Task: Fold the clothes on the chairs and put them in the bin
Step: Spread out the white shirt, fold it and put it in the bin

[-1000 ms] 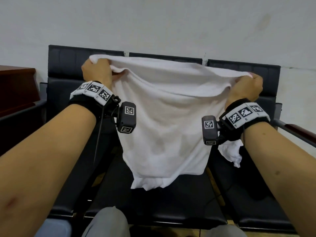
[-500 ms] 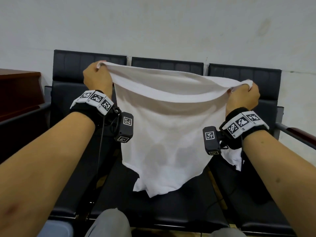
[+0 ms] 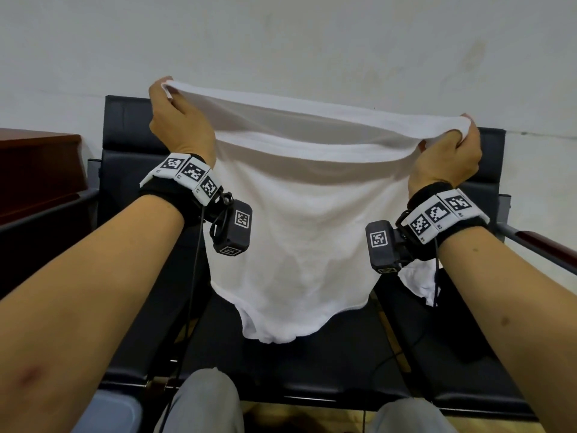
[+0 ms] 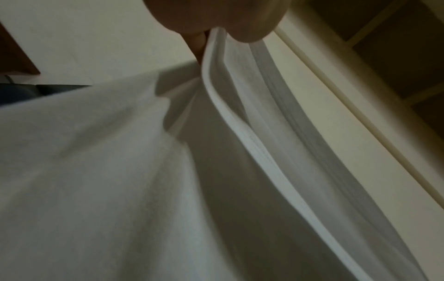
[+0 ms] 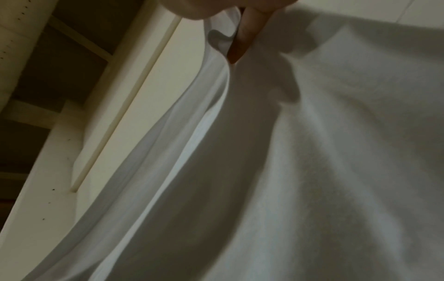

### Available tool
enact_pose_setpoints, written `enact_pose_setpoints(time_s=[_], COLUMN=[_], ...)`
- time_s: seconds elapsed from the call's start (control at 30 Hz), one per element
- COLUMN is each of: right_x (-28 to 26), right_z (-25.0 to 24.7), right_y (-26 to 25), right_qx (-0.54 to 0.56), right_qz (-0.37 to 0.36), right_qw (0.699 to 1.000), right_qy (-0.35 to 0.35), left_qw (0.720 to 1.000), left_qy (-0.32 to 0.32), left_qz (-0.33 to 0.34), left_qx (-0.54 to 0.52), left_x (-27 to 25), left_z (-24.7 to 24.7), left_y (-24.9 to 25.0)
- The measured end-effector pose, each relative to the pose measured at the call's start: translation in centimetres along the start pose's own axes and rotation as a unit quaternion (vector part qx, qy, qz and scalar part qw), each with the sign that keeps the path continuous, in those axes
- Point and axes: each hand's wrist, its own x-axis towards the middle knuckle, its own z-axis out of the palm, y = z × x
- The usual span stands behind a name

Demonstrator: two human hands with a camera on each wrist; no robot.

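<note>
Black chairs (image 3: 312, 364) fill the lower frame behind the white shirt (image 3: 299, 232), which you hold mid-frame, hanging clear above the seat. Your left hand (image 3: 179, 126) pinches its upper left corner and your right hand (image 3: 446, 160) its upper right.

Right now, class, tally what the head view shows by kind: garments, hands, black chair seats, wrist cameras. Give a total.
White garment: 1
Hands: 2, left hand, right hand
Black chair seats: 3
Wrist cameras: 2
Total: 8

Even head light; dim, blurred wrists
</note>
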Motion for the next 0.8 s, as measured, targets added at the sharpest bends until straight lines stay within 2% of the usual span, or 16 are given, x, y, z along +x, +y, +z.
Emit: enact_pose_setpoints(time_s=[0.2, 0.33, 0.43, 0.53, 0.67, 0.8], right_x=[-1.6, -2.7, -2.9, -2.7, -1.5, 0.5], right_z=[-1.0, -1.4, -1.2, -0.8, 0.7, 3.4], right_y=[-2.1, -3.8, -4.8, -5.0, -3.0, 1.2], right_qx=[0.027, 0.046, 0.064, 0.052, 0.035, -0.021], right_qz=[-0.046, -0.105, -0.145, -0.186, -0.219, -0.194], right_qw=[0.998, 0.993, 0.987, 0.981, 0.974, 0.979], right_qy=[-0.025, -0.024, -0.021, -0.027, -0.042, -0.066], left_qw=[0.999, 0.989, 0.975, 0.968, 0.972, 0.982], left_qy=[0.01, 0.044, 0.051, 0.038, 0.033, -0.007], left_qz=[0.025, 0.101, 0.166, 0.198, 0.185, 0.164], left_qx=[-0.042, -0.103, -0.139, -0.147, -0.139, -0.092], left_x=[-0.7, -1.4, -1.5, -1.4, -0.6, -0.1], left_z=[-1.4, -2.5, -2.4, -1.7, 0.6, 3.8], left_y=[2.4, 4.1, 5.4, 5.9, 4.6, 0.6])
